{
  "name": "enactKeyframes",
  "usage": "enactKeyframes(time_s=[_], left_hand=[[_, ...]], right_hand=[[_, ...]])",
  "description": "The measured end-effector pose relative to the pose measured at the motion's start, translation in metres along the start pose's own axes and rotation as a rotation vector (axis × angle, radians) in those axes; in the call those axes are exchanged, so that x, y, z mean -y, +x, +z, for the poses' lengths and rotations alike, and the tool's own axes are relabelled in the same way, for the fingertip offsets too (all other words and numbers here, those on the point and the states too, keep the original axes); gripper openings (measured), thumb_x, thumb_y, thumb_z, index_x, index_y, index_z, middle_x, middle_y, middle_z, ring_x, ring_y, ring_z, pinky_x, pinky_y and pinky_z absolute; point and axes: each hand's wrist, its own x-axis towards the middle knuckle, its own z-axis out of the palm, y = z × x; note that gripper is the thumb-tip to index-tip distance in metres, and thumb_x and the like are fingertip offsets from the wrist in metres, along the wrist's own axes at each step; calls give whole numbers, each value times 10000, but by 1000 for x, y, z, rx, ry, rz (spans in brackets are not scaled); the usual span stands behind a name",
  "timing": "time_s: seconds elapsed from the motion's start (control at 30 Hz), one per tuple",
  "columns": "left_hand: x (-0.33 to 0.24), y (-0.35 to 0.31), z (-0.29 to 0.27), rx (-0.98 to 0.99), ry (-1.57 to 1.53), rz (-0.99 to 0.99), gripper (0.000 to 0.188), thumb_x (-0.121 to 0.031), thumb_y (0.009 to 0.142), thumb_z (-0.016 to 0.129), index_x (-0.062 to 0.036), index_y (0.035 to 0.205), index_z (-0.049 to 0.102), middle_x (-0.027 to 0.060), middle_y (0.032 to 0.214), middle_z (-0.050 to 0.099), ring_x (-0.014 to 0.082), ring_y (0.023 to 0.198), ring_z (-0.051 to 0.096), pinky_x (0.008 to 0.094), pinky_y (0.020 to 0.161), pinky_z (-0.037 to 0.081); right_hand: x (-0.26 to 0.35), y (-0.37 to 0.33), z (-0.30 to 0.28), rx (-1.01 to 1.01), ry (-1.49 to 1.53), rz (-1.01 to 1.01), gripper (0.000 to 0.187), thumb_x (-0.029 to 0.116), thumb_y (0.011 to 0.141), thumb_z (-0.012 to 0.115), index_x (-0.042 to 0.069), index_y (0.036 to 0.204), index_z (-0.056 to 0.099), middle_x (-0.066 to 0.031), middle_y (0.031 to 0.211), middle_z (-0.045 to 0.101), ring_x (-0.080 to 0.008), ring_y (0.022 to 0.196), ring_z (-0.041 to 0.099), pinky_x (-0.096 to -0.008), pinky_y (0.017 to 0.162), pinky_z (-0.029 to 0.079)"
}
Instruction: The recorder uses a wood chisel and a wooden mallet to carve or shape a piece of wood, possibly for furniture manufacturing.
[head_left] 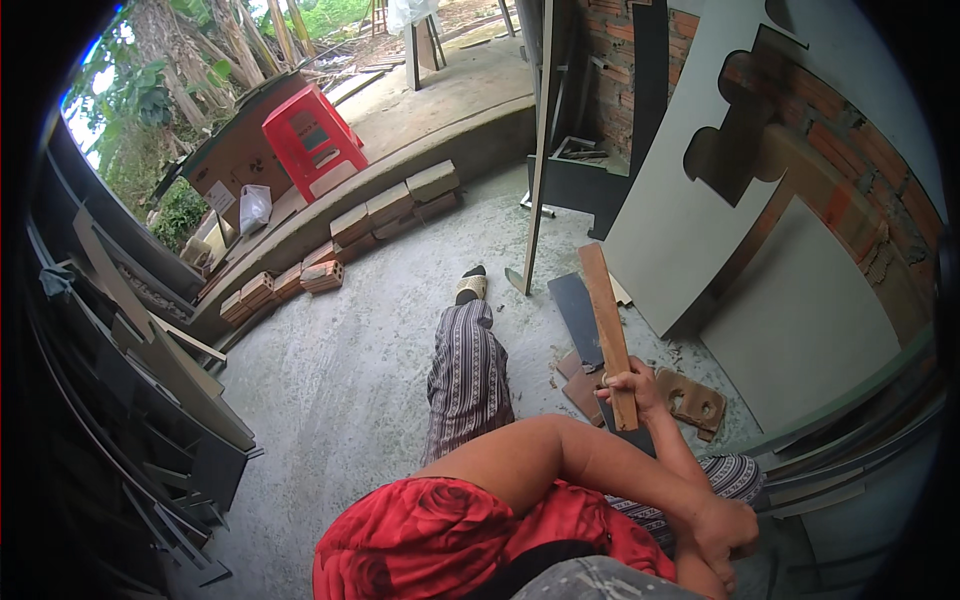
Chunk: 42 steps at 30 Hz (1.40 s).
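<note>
A long brown wooden slat (605, 325) stands tilted up in front of me. My right hand (635, 390) is closed around its lower end, with the fingers curled at the side. My left arm crosses my body to the right. At its end my left hand (725, 530) is bent down with curled fingers against my right arm (690, 470), near the elbow. Beyond the slat a dark flat board (577, 310) lies on the floor, partly hidden by the slat. Brown broken pieces with round holes (690, 402) lie past my right wrist.
Large pale panels (690, 230) lean against the brick wall at right, one with a cut-out edge. A thin upright post (540, 150) stands ahead. Bricks (350, 225) line the concrete step, with a red stool (315, 140) above. Boards and frames (150, 370) lean at left.
</note>
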Motion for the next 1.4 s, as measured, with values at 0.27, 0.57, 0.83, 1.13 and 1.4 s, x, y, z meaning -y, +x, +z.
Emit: enactKeyframes(time_s=[0.27,0.57,0.83,1.13,1.4], left_hand=[[8,-3,13,-67,82,-38,578,-610,717,610,-43,646,693,140,662,659,334,723,652,402,684,513],[-11,-7,-5,-43,149,-70,556,-595,709,615,-48,655,701,145,671,662,340,729,653,402,716,512],[8,2,11,50,-77,-22,549,-592,751,592,-58,719,715,141,753,687,338,757,659,404,732,513],[-12,-7,-9,8,94,-50,560,-571,732,619,-18,731,707,140,736,681,332,756,660,400,661,520],[20,10,19,41,-69,172,451,-503,725,670,-53,697,689,120,708,675,319,717,658,403,636,510]], right_hand=[[0,-1,0,-10,-6,14,517,174,636,688,-5,1095,531,-92,858,563,-213,663,657,-292,585,529],[-4,4,-5,20,-14,-11,486,130,650,645,-39,1074,480,-139,870,573,-276,701,688,-308,559,568],[0,-1,-1,11,-12,-3,489,131,650,643,-41,1076,478,-136,868,575,-282,701,688,-308,553,567],[2,0,-2,11,0,1,497,140,646,649,-40,1077,479,-129,855,582,-279,700,688,-311,557,564],[0,1,-1,8,-23,3,504,145,643,651,-40,1081,484,-127,858,583,-275,703,688,-307,558,564]])
